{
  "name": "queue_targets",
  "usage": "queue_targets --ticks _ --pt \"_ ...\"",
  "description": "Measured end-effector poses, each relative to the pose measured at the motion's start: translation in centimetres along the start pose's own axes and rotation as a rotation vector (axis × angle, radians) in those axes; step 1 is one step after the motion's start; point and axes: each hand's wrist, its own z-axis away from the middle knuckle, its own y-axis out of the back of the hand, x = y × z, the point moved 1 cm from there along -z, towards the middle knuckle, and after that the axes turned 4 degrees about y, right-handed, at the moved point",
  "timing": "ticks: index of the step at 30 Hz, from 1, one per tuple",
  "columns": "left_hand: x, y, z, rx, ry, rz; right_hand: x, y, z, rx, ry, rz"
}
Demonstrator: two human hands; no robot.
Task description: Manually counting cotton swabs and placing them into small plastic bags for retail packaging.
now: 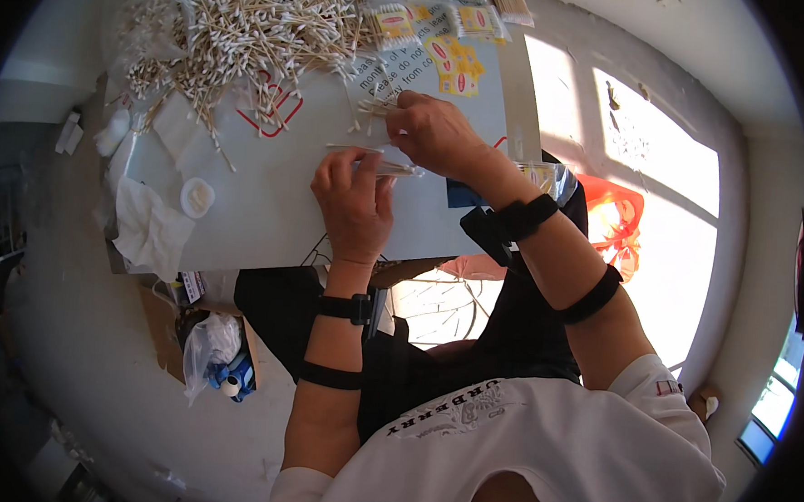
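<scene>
My left hand (355, 194) is closed on a small bundle of cotton swabs (395, 169), partly under the fingers; a clear wrapper may be round them, but I cannot tell. Just beyond it, my right hand (431, 130) pinches a few cotton swabs, whose white tips point left over the table. At the far left a big heap of loose cotton swabs (259, 30) spreads across the tabletop (268, 208). Yellow printed cards (455, 67) lie beyond my right hand, below several filled clear packs of swabs (478, 20).
A crumpled white plastic sheet (153, 224) and a small round white container (197, 198) lie at the table's left. Below stands an open cardboard box (161, 329) with plastic bags. A red plastic bag (614, 221) is on the right, beyond my right forearm.
</scene>
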Motion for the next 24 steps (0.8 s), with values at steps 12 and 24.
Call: queue_targets --ticks 12,24 --pt "-0.1 -0.2 0.2 0.017 0.032 0.035 -1.4 -0.1 4.6 0.125 -0.007 -0.037" --pt "-0.2 -0.3 0.2 0.036 0.017 0.028 -0.5 -0.6 4.1 0.221 -0.108 -0.159"
